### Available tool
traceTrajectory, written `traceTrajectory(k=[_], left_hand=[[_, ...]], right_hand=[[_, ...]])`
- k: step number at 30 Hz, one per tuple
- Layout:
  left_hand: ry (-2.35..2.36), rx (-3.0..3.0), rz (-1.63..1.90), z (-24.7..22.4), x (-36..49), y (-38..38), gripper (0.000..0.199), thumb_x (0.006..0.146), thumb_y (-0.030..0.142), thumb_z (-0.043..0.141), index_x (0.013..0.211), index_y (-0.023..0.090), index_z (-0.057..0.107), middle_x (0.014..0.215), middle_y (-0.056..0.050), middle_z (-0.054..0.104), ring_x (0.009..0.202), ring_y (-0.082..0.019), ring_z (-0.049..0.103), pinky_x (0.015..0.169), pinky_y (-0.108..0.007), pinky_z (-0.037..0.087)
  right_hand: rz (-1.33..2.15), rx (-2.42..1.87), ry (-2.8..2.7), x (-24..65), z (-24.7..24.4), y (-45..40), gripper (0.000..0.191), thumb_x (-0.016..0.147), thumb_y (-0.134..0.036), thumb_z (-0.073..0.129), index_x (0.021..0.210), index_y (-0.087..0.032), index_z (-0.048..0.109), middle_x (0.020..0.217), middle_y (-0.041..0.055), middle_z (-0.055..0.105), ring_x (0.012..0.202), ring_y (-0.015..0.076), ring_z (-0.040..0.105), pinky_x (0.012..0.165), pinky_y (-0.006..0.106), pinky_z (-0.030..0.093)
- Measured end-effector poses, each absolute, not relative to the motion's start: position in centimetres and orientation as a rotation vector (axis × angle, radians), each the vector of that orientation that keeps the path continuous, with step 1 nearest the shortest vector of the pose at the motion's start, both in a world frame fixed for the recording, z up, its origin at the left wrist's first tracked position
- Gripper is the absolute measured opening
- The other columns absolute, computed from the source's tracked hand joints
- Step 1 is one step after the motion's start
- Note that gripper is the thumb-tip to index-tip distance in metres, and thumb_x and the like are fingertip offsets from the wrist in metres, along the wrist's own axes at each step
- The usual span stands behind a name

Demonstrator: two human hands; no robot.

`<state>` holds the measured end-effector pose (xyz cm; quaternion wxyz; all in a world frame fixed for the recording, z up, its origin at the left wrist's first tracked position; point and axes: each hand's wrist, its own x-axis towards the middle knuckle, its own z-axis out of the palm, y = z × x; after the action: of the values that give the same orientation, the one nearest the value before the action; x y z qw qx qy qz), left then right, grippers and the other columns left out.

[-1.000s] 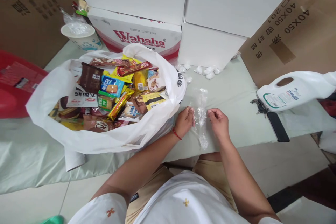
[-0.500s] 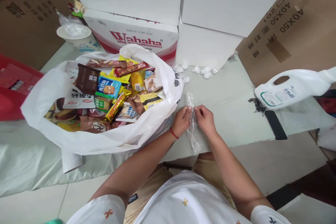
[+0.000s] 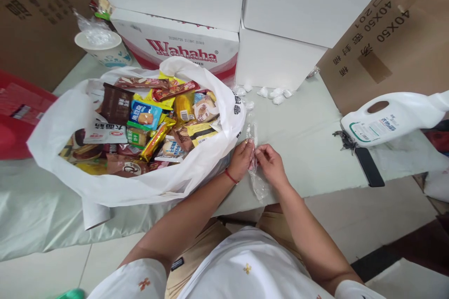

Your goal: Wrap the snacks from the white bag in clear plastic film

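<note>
A crumpled clear plastic bag [image 3: 258,186] hangs between my two hands near the table's front edge, stretching above and below them. My left hand [image 3: 242,159], with a red cord at the wrist, pinches it from the left. From the right, the fingertips of my right hand [image 3: 271,162] are pressed together on its edge. Just left of them stands a large white plastic bag [image 3: 140,191], its mouth wide, full of wrapped snacks [image 3: 145,114]. Several small white knotted bundles of plastic [image 3: 277,93] lie beyond my hands.
White boxes [image 3: 280,63] and a Wahaha carton [image 3: 175,46] line the back. A paper cup [image 3: 101,49] holding clear plastic stands behind the snack bag. To the right are a white jug [image 3: 386,119], keys [image 3: 345,141], a black phone [image 3: 369,167] and a brown carton [image 3: 386,51].
My right hand's fingers have shifted slightly left and down on the clear bag. The bag's upper end has spread a little and its lower end is raised slightly.
</note>
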<state>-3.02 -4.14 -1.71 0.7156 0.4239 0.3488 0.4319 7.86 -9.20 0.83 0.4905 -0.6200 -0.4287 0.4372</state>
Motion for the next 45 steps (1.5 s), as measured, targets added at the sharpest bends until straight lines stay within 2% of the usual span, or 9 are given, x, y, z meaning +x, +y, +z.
traceTrajectory(k=[3,6,10,12,17,21,26,33,45], left_hand=[[0.763,0.885,0.971,-1.2,-3.1,-3.9,0.060,0.087,0.077,0.057,0.068,0.022,0.042,0.050,0.008,0.036,0.035,-0.007,0.035,0.034,-0.024,0.023],[0.740,0.855,0.980,-0.9,-3.1,-3.8,0.059,0.089,0.075,0.057,0.067,0.022,0.041,0.050,0.008,0.036,0.036,-0.006,0.035,0.034,-0.024,0.022],[0.717,0.824,0.952,-0.7,-3.1,-4.0,0.060,0.087,0.076,0.058,0.068,0.022,0.042,0.051,0.008,0.036,0.035,-0.006,0.033,0.034,-0.023,0.023],[0.677,0.819,0.953,-0.7,-3.1,-4.0,0.060,0.087,0.076,0.058,0.069,0.022,0.042,0.051,0.009,0.036,0.034,-0.005,0.032,0.034,-0.022,0.023],[0.656,0.743,0.951,-0.3,-3.3,-3.7,0.060,0.084,0.074,0.064,0.069,0.022,0.040,0.050,0.009,0.034,0.035,-0.005,0.033,0.033,-0.021,0.019],[0.663,0.740,0.952,-0.2,-3.3,-3.7,0.060,0.082,0.076,0.066,0.070,0.022,0.041,0.051,0.009,0.032,0.035,-0.005,0.032,0.033,-0.021,0.018],[0.648,0.809,0.935,-0.5,-3.2,-4.0,0.062,0.085,0.078,0.060,0.068,0.022,0.040,0.052,0.009,0.034,0.034,-0.004,0.032,0.034,-0.021,0.021],[0.614,0.761,0.952,-0.5,-3.2,-3.8,0.059,0.084,0.073,0.066,0.070,0.021,0.041,0.053,0.010,0.034,0.035,-0.004,0.029,0.033,-0.021,0.017],[0.720,0.665,1.006,-0.9,-3.3,-3.0,0.057,0.080,0.070,0.073,0.074,0.022,0.042,0.056,0.010,0.035,0.041,-0.004,0.028,0.033,-0.017,0.020]], right_hand=[[1.064,-1.486,-0.926,8.3,0.6,-9.0,0.037,0.079,-0.058,0.073,0.080,-0.024,0.058,0.067,-0.0037,0.055,0.059,0.0138,0.050,0.059,0.028,0.045],[1.074,-1.501,-0.919,9.0,0.8,-9.2,0.038,0.080,-0.060,0.071,0.081,-0.024,0.059,0.065,-0.0043,0.054,0.059,0.0139,0.049,0.057,0.027,0.043],[1.111,-1.479,-1.049,8.6,0.9,-9.8,0.034,0.084,-0.058,0.071,0.088,-0.024,0.062,0.076,-0.0006,0.064,0.070,0.0166,0.057,0.067,0.029,0.049],[1.079,-1.464,-1.059,8.3,0.8,-9.8,0.032,0.083,-0.054,0.072,0.086,-0.024,0.064,0.076,-0.0006,0.065,0.071,0.0160,0.057,0.070,0.029,0.049],[1.070,-1.468,-0.899,9.0,0.5,-9.5,0.033,0.077,-0.053,0.076,0.079,-0.023,0.063,0.066,-0.0039,0.057,0.063,0.0136,0.051,0.065,0.028,0.045],[1.095,-1.473,-0.823,9.4,0.8,-9.7,0.036,0.075,-0.056,0.077,0.080,-0.023,0.063,0.069,-0.0031,0.058,0.064,0.0136,0.052,0.063,0.028,0.046],[1.102,-1.488,-0.919,8.2,0.8,-10.0,0.033,0.077,-0.055,0.075,0.085,-0.024,0.068,0.075,-0.0010,0.064,0.068,0.0152,0.054,0.067,0.029,0.047],[1.126,-1.460,-0.766,8.8,0.6,-9.9,0.037,0.070,-0.054,0.080,0.077,-0.023,0.063,0.065,-0.0043,0.055,0.060,0.0124,0.047,0.059,0.026,0.041],[0.995,-1.478,-0.662,13.0,1.4,-10.7,0.037,0.070,-0.052,0.080,0.077,-0.023,0.059,0.068,-0.0045,0.050,0.060,0.0119,0.044,0.056,0.026,0.038]])
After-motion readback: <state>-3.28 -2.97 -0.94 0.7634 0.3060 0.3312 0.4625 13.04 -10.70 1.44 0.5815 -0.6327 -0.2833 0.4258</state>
